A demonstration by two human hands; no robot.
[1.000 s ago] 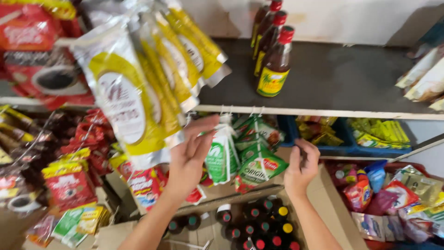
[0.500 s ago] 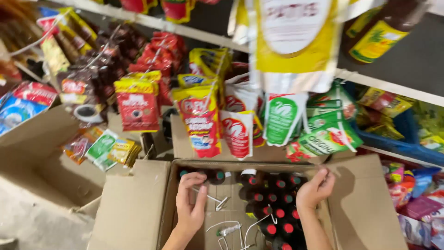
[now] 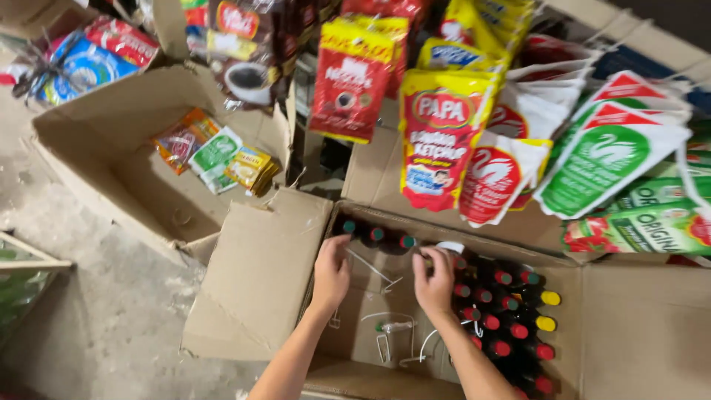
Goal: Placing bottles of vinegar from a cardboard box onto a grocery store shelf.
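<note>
An open cardboard box (image 3: pixel 259 274) on the floor holds several dark bottles (image 3: pixel 511 311) with red, yellow and green caps, standing upright at its right and far side. Both of my hands are inside it. My left hand (image 3: pixel 331 272) reaches toward the green-capped bottles (image 3: pixel 376 234) at the far edge, fingers stretched out, beside a thin metal wire hook (image 3: pixel 372 270). My right hand (image 3: pixel 435 281) curls its fingers over the top of a dark bottle next to a white cap (image 3: pixel 449 247). More wire hooks (image 3: pixel 396 337) lie on the box bottom between my forearms.
Hanging sachet packs, red (image 3: pixel 348 74), yellow and red (image 3: pixel 441 144) and green and white (image 3: pixel 607 163), dangle just above the box's far side. A second open carton (image 3: pixel 96 148) at left holds small packets (image 3: pixel 218 155). Bare concrete floor (image 3: pixel 96 311) lies at lower left.
My hands have dropped from the hanging packs by the shelf into the box of bottles. My view has tilted down from the shelf to the floor.
</note>
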